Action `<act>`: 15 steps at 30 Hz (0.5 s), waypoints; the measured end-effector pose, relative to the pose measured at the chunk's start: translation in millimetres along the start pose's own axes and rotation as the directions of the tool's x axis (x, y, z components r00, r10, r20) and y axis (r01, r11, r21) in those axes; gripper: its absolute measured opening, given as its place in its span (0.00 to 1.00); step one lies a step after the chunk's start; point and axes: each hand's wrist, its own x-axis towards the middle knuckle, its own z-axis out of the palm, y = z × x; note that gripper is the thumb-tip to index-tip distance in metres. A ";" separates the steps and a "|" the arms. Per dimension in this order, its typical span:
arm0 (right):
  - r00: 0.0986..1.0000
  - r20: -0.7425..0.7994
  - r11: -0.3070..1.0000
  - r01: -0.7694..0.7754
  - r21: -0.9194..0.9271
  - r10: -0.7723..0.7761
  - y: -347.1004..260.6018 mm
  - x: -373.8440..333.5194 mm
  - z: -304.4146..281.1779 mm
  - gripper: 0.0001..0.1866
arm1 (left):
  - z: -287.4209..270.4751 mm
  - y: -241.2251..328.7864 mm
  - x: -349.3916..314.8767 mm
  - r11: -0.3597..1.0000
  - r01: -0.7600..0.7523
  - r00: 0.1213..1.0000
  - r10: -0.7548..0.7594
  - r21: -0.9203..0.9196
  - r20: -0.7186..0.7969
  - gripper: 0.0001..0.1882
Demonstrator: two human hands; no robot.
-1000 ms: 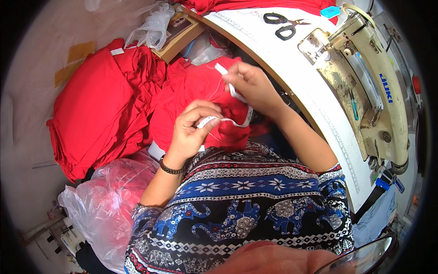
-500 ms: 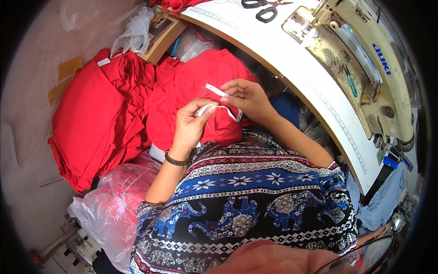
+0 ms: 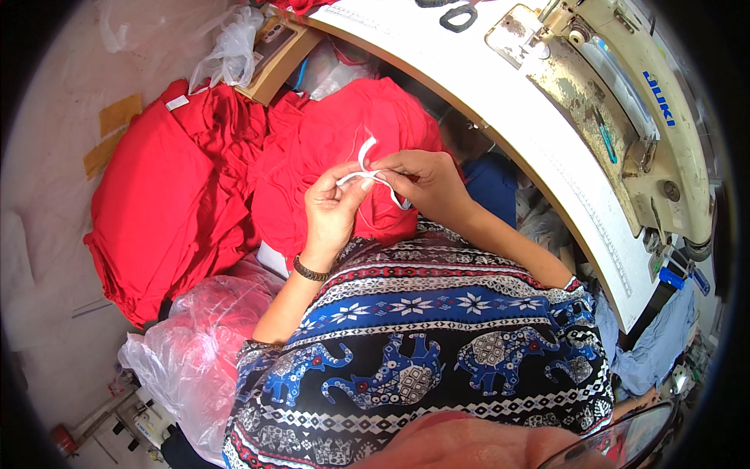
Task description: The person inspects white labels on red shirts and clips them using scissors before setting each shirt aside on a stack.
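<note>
Simply a white strip (image 3: pixel 364 152) — narrow, thin, curving

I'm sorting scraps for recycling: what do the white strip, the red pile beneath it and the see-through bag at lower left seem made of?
White strip: probably woven tape, matte; it is thin and curls.
Red pile: fabric, perhaps knit, matte; it drapes in soft folds.
Bag: likely plastic film, glossy; crinkled highlights.

Blue lettering (image 3: pixel 658 98) on cream sewing machine (image 3: pixel 681 160) at two o'clock, ruler marks (image 3: pixel 608 242) on white tabletop (image 3: pixel 539 137) at three, any print on white strip (image 3: pixel 366 150) at twelve too small to read
</note>
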 end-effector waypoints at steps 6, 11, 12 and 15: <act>0.997 -0.025 0.998 0.069 0.015 -0.069 2.2 -1.7 0.5 0.07 | -3.8 0.3 1.1 0.999 -0.004 1.000 0.003 0.035 0.016 0.12; 0.998 0.000 0.998 0.066 -0.021 -0.066 -1.4 -3.0 -2.1 0.07 | -4.7 -2.5 1.1 0.995 -0.035 0.999 0.036 0.095 -0.002 0.12; 0.998 -0.002 0.997 0.066 -0.032 -0.066 -3.6 -2.9 -1.9 0.06 | -4.9 -2.0 1.8 0.991 -0.060 0.998 0.060 0.123 0.009 0.11; 0.999 0.016 0.993 0.053 -0.109 -0.052 -6.6 -2.2 -3.2 0.06 | -3.4 0.5 1.7 0.991 -0.051 0.999 0.051 0.123 0.006 0.09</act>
